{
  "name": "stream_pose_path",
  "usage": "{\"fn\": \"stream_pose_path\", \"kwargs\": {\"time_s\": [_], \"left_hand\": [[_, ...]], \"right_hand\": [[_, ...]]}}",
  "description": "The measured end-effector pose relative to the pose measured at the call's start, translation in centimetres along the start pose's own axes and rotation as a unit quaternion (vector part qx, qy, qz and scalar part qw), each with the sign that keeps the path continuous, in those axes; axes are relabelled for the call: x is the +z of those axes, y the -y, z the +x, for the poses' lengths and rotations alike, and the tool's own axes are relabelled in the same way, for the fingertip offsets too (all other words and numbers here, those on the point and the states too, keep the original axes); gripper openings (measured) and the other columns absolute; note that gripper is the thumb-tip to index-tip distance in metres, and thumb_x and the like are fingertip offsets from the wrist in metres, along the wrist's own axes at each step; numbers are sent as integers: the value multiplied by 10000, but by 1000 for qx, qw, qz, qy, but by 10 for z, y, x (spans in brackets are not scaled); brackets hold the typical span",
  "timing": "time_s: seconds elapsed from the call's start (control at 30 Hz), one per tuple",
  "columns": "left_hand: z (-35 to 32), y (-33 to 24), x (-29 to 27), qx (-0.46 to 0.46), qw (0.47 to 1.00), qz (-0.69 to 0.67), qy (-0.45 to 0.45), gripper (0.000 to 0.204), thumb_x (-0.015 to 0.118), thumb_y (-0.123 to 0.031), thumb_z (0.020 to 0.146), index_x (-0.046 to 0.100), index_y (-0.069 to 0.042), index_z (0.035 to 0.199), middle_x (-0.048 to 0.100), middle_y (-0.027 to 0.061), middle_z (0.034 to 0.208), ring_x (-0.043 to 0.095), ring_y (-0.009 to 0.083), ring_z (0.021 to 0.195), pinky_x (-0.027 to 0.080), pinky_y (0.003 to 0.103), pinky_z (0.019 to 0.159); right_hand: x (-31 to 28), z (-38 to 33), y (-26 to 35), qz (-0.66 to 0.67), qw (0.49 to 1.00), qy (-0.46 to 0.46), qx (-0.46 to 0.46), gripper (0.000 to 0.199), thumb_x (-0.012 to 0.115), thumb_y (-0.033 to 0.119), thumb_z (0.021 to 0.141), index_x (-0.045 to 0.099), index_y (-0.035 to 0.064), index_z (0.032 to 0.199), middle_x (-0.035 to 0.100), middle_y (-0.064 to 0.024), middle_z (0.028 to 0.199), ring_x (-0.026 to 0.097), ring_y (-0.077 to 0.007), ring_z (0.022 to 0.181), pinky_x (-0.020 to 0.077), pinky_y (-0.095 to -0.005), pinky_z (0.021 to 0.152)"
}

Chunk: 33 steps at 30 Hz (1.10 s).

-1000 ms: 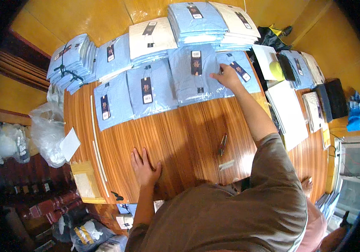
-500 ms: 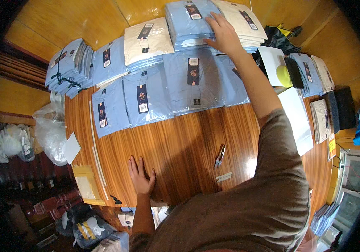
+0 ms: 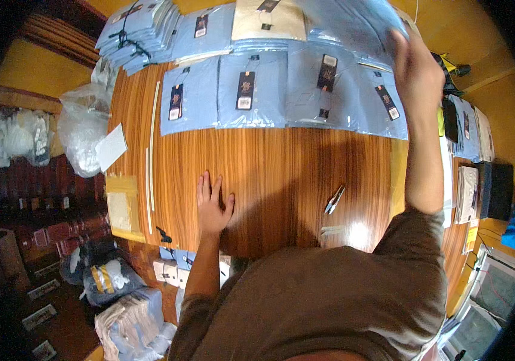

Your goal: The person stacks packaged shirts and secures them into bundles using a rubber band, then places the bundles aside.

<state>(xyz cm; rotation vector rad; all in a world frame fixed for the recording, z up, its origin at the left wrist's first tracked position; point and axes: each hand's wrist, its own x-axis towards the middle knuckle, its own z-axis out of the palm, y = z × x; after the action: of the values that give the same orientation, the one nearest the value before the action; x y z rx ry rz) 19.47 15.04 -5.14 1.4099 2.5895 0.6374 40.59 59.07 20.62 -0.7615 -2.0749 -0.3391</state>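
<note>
My right hand, blurred by motion, grips the right edge of a folded light-blue shirt in a clear bag above the back row of stacks. The shirt is smeared too and partly cut off by the top of the view. My left hand lies flat on the wooden table, fingers spread, holding nothing. Beyond it, several bagged blue shirts with dark tags lie in a row. Small thread snips rest on the table to the right of my left hand.
Behind the row stand stacks of bagged blue and cream shirts, with a tied blue stack at far left. A clear plastic bag hangs by the left edge near a white card. More folded shirts stand at right.
My right hand has closed on the top blue shirt of a back stack and moved it up and right. The view has shifted; my left hand stays flat on the table.
</note>
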Motion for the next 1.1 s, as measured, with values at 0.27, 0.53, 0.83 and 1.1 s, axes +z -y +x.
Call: {"fn": "stream_pose_path", "kwargs": {"time_s": [0.27, 0.53, 0.83, 1.1], "left_hand": [[-40, 46, 12, -148, 774, -612, 67, 664, 373, -556, 1073, 577, -15, 1398, 677, 186, 1270, 628, 309, 1128, 483, 452, 998], [-44, 11, -47, -372, 381, -831, 163, 953, 284, -798, 979, 429, -28, 1522, 532, 192, 1482, 641, 406, 1147, 513, 520, 1034], [-35, 56, -30, -318, 635, -633, 309, 469, 695, -173, 991, 545, 16, 1394, 655, 136, 1311, 638, 281, 1172, 504, 408, 1012], [-9, 17, -86, -181, 704, -634, 265, 510, 724, -112, 971, 525, 40, 1415, 637, 111, 1338, 602, 241, 1196, 451, 373, 1055]], "right_hand": [[-114, -134, 148, 368, 811, 250, 380, 252, 619, 186, 1057, 739, -18, 969, 595, -50, 669, 522, -91, 621, 431, -298, 550], [-133, -216, 256, 232, 926, 248, -163, 374, 668, 293, 938, 657, 12, 1186, 713, -131, 1210, 735, -266, 1005, 611, -388, 798], [-127, -334, 300, 251, 855, 380, 250, 349, 752, 264, 924, 663, 22, 1159, 693, -204, 1112, 688, -394, 1025, 579, -472, 858], [-114, -307, 254, 577, 523, 292, 556, 708, 744, 282, 987, 398, -18, 1527, 576, -154, 1444, 560, -235, 1318, 442, -406, 1131]]}}
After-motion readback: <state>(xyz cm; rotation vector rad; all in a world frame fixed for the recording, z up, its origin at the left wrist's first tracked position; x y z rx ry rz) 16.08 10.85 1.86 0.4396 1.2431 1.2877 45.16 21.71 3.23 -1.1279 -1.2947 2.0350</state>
